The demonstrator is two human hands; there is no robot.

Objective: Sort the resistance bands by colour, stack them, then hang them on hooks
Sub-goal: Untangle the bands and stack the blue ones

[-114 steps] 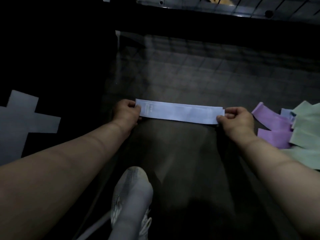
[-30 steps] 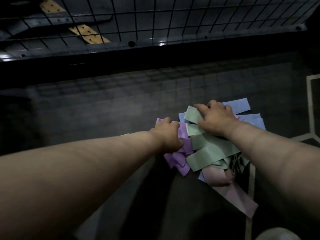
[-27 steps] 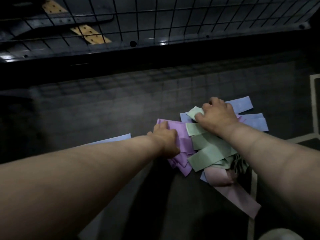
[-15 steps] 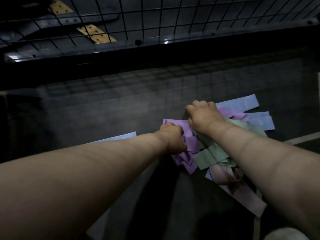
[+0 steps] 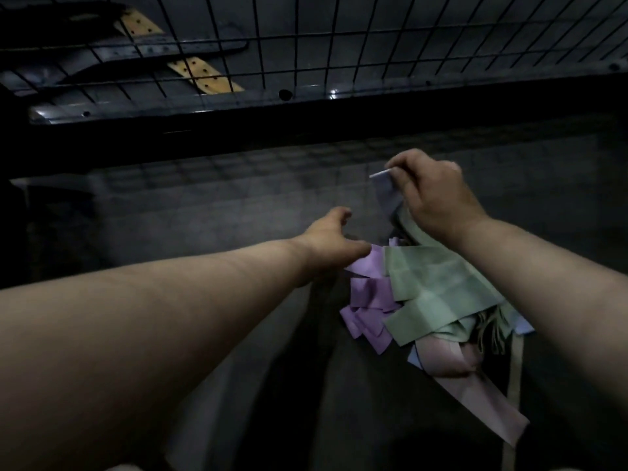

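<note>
While your right hand [image 5: 431, 195] lifts one end of a pale blue band [image 5: 385, 192] clear of the heap, its grip is a narrow pinch on the band's top edge, thumb and forefinger closed on it. The rest of that band trails down behind the hand into the pile of resistance bands [image 5: 431, 294], which lies on the dark floor [image 5: 210, 212] just below a wire grid panel [image 5: 306, 39].

These bands look thin, light and limp: expect the blue one to stretch and drag its neighbours instead of sliding free. The green bands [image 5: 438, 287] lie over its lower part, with purple bands [image 5: 370, 297] at the left edge and a pink band [image 5: 475, 389] trailing toward you. Taking hold near an end, as you are, suits it best; a flat loop will then hang straight for stacking.

Your left hand [image 5: 331, 243] reaches forward with the arm nearly straight, palm down, touching the near edge of the purple bands. Its fingers look loosely spread and hold nothing that I can see. It is well placed to pin the heap.
</note>
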